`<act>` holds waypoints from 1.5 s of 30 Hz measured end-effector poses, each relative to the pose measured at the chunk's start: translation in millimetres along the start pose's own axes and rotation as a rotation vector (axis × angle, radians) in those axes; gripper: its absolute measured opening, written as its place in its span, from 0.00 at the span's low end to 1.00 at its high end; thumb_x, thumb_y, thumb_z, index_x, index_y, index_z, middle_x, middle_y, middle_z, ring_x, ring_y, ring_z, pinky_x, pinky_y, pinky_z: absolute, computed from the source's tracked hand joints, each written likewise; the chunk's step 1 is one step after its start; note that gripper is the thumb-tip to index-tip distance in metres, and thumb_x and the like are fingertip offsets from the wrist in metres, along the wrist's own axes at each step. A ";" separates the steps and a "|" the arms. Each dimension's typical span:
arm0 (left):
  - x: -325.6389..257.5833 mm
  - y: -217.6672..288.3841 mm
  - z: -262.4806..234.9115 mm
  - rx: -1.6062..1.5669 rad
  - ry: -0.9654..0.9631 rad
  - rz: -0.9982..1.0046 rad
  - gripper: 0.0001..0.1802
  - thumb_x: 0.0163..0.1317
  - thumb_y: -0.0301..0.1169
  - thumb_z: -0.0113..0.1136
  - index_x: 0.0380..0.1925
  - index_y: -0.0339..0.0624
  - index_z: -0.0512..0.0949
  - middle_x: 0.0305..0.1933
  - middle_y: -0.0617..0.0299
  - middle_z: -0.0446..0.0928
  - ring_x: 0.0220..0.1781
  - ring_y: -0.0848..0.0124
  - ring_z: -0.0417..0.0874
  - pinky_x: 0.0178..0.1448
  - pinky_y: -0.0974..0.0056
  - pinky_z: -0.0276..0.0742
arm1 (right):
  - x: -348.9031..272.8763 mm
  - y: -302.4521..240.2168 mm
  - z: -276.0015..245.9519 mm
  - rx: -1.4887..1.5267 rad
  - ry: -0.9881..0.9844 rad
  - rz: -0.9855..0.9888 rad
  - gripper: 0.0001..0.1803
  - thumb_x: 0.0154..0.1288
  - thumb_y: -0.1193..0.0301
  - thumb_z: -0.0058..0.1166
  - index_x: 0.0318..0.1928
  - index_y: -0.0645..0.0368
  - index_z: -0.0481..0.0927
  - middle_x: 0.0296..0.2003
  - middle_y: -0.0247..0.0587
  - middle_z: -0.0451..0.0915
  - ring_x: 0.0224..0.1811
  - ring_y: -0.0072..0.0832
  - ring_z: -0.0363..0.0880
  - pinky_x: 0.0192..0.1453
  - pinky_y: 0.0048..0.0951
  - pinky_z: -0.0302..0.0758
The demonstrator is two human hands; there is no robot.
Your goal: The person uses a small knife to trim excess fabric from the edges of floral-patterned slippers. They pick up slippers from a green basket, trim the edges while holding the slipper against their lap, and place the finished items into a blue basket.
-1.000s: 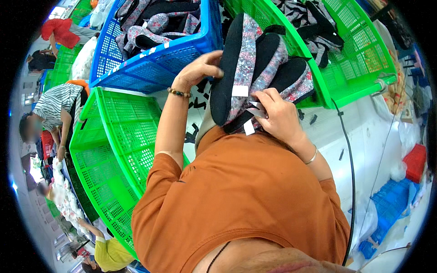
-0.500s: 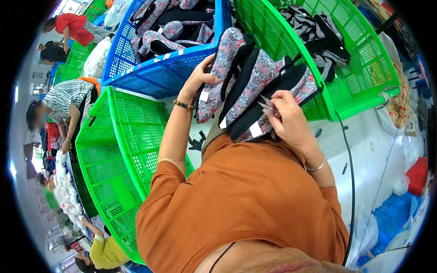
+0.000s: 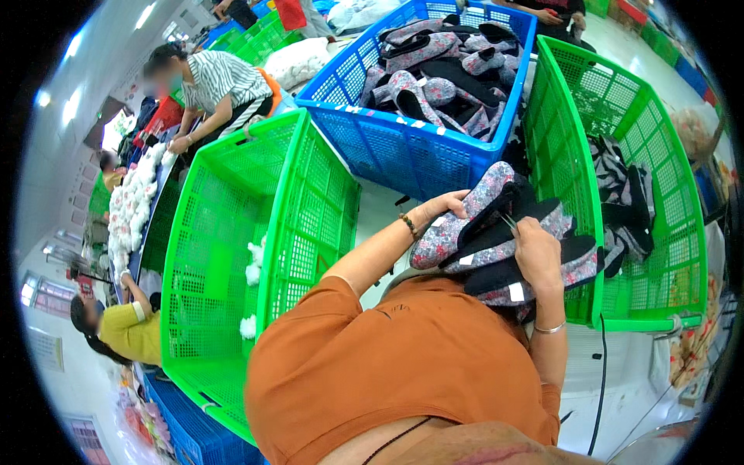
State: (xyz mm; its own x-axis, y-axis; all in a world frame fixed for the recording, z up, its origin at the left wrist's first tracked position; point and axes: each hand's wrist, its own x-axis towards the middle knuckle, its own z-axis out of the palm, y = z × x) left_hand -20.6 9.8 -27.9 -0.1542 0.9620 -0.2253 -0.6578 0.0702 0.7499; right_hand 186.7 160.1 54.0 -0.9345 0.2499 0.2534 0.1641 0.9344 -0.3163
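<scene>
My left hand (image 3: 439, 208) is closed on a floral slipper (image 3: 435, 246) with a black lining and a small white tag, its thumb on the upper. In my right hand (image 3: 538, 252) is a pair of thread snips (image 3: 508, 222), whose silver blades point up and left beside that slipper's black opening. Whether the blades touch it I cannot tell. More floral slippers with black soles (image 3: 514, 273) lie fanned across my lap under both hands, white tags showing. My right hand hides part of them.
A blue crate (image 3: 403, 147) full of similar slippers stands ahead. On the right, a green crate (image 3: 570, 155) holds more; another green crate (image 3: 221, 240) at left has white fluffy pieces beside it. A black cable (image 3: 603, 387) hangs at right. Co-workers (image 3: 225, 81) work at the left.
The whole view has swung, so the crates appear shifted to the right. The snips have moved from the lower slippers to beside the opening of the slipper in my left hand.
</scene>
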 end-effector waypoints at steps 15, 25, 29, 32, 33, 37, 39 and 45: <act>-39.8 36.4 40.7 -0.231 -0.174 0.223 0.41 0.40 0.32 0.57 0.58 0.22 0.61 0.54 0.35 0.70 0.56 0.49 0.74 0.64 0.50 0.69 | -6.7 17.8 9.0 0.073 0.109 -0.008 0.07 0.63 0.71 0.49 0.30 0.60 0.72 0.33 0.47 0.75 0.30 0.48 0.77 0.33 0.45 0.74; -31.0 14.9 34.2 -0.500 -0.168 -0.038 0.39 0.43 0.35 0.51 0.57 0.20 0.63 0.56 0.34 0.69 0.57 0.45 0.73 0.67 0.47 0.64 | 40.8 -14.9 35.1 0.081 0.290 -0.012 0.04 0.58 0.72 0.46 0.31 0.58 0.72 0.30 0.47 0.75 0.29 0.47 0.77 0.32 0.44 0.74; -36.6 7.0 44.4 -0.436 -0.194 -0.036 0.44 0.39 0.37 0.55 0.58 0.20 0.60 0.56 0.34 0.69 0.57 0.48 0.74 0.65 0.50 0.67 | 30.5 -4.6 43.1 0.194 0.308 0.005 0.04 0.57 0.73 0.47 0.33 0.59 0.72 0.32 0.49 0.74 0.32 0.51 0.75 0.34 0.45 0.72; -39.8 15.6 67.2 -0.383 -0.152 0.002 0.48 0.36 0.39 0.56 0.60 0.21 0.58 0.56 0.34 0.69 0.57 0.49 0.74 0.64 0.51 0.69 | 13.3 -11.0 16.0 0.209 0.361 0.026 0.04 0.58 0.73 0.49 0.31 0.61 0.72 0.30 0.50 0.74 0.32 0.50 0.76 0.34 0.44 0.72; -39.5 23.4 70.8 -0.351 -0.123 0.023 0.49 0.35 0.39 0.56 0.60 0.21 0.57 0.56 0.34 0.68 0.58 0.48 0.73 0.64 0.51 0.69 | 16.5 -11.5 7.9 0.217 0.389 0.018 0.05 0.59 0.72 0.49 0.29 0.61 0.71 0.29 0.50 0.74 0.31 0.50 0.76 0.34 0.45 0.73; -39.8 26.0 73.4 -0.391 -0.175 -0.014 0.50 0.34 0.38 0.56 0.60 0.22 0.57 0.56 0.33 0.68 0.57 0.47 0.73 0.64 0.50 0.69 | 8.5 5.7 -7.5 0.304 0.393 0.046 0.06 0.59 0.72 0.51 0.29 0.63 0.73 0.29 0.50 0.75 0.29 0.51 0.75 0.33 0.44 0.72; -42.9 24.7 74.0 -0.387 -0.219 -0.034 0.50 0.33 0.38 0.57 0.60 0.22 0.57 0.56 0.32 0.68 0.57 0.47 0.73 0.63 0.49 0.69 | 9.1 5.2 -18.6 0.427 0.452 0.100 0.08 0.60 0.72 0.55 0.30 0.65 0.75 0.27 0.50 0.76 0.25 0.44 0.75 0.29 0.36 0.71; -40.1 19.5 77.3 -0.171 -0.208 -0.061 0.51 0.30 0.40 0.59 0.59 0.24 0.60 0.52 0.33 0.70 0.53 0.45 0.75 0.56 0.52 0.74 | 9.3 6.4 -24.8 0.687 0.522 0.173 0.08 0.59 0.73 0.59 0.35 0.66 0.78 0.26 0.42 0.78 0.22 0.26 0.72 0.27 0.27 0.69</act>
State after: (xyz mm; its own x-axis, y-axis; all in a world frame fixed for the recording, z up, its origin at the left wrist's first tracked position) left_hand 29.8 -7.0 43.9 0.0330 0.9921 -0.1212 -0.7790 0.1015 0.6188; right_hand 186.9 174.7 77.0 -0.6230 0.6151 0.4832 -0.0932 0.5550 -0.8266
